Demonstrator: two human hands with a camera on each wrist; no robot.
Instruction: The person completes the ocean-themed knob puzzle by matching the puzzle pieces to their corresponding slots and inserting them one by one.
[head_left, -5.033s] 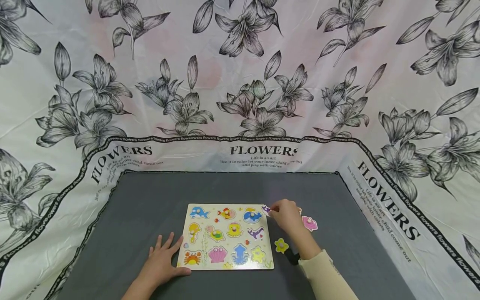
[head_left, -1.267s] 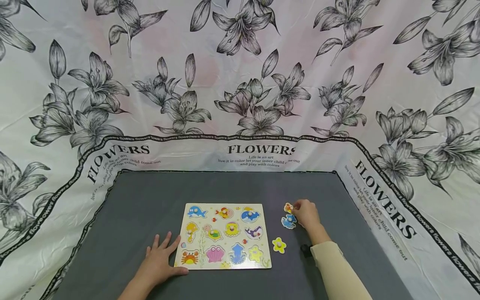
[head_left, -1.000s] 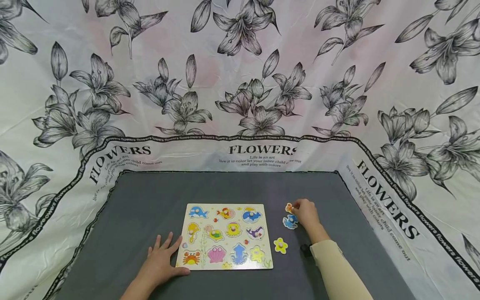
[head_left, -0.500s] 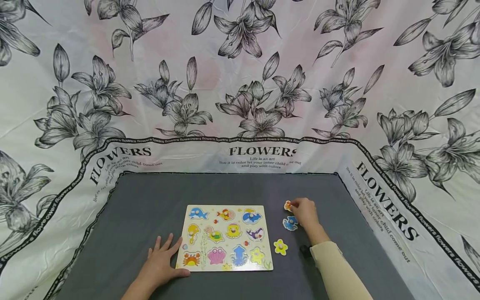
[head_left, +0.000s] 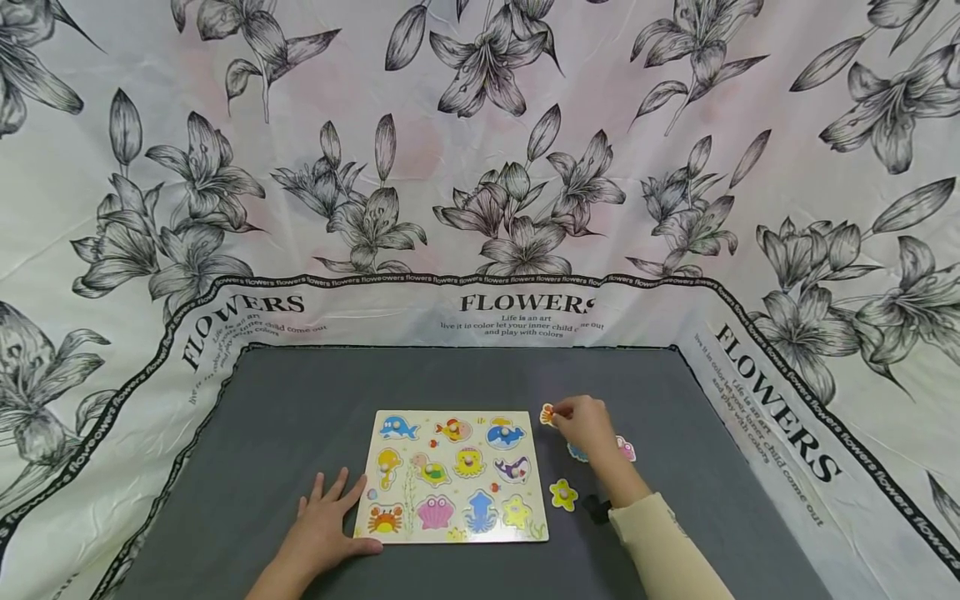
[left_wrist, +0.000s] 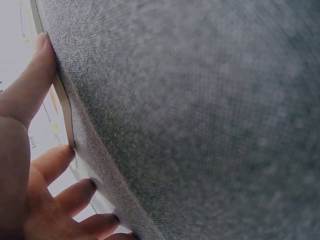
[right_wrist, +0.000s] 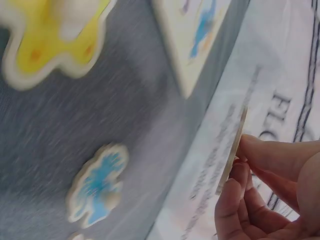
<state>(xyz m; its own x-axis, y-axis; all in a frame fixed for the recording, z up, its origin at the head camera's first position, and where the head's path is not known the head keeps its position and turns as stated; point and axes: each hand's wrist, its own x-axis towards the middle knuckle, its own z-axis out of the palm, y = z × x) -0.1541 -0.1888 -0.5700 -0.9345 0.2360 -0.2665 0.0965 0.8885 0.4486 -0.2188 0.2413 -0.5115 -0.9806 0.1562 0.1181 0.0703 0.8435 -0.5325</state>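
Observation:
In the head view a pale wooden puzzle board (head_left: 491,496) with colourful sea-animal shapes lies on the grey cloth. My left hand (head_left: 322,521) rests at its near left corner, fingers spread straight; in the left wrist view the thumb (left_wrist: 37,80) and index fingertip touch the board's edge. Beyond the board's far right corner, my right hand (head_left: 585,425) pinches a small orange puzzle piece (head_left: 547,414) between thumb and fingers. The right wrist view shows this piece (right_wrist: 234,152) edge-on, above the cloth. Several board shapes, such as the purple whale (head_left: 513,469), bear knobs.
Right of the board lie a yellow star piece (head_left: 563,495), a blue piece (head_left: 577,452) and a pink piece (head_left: 627,448), the last two partly hidden by my right arm. A white flower-printed cloth (head_left: 517,200) rises behind and beside the grey surface (head_left: 300,392).
The purple piece held five seconds ago now sits in the board. My right hand has since gripped the orange piece near the blue one and carried it left. My left hand stays put.

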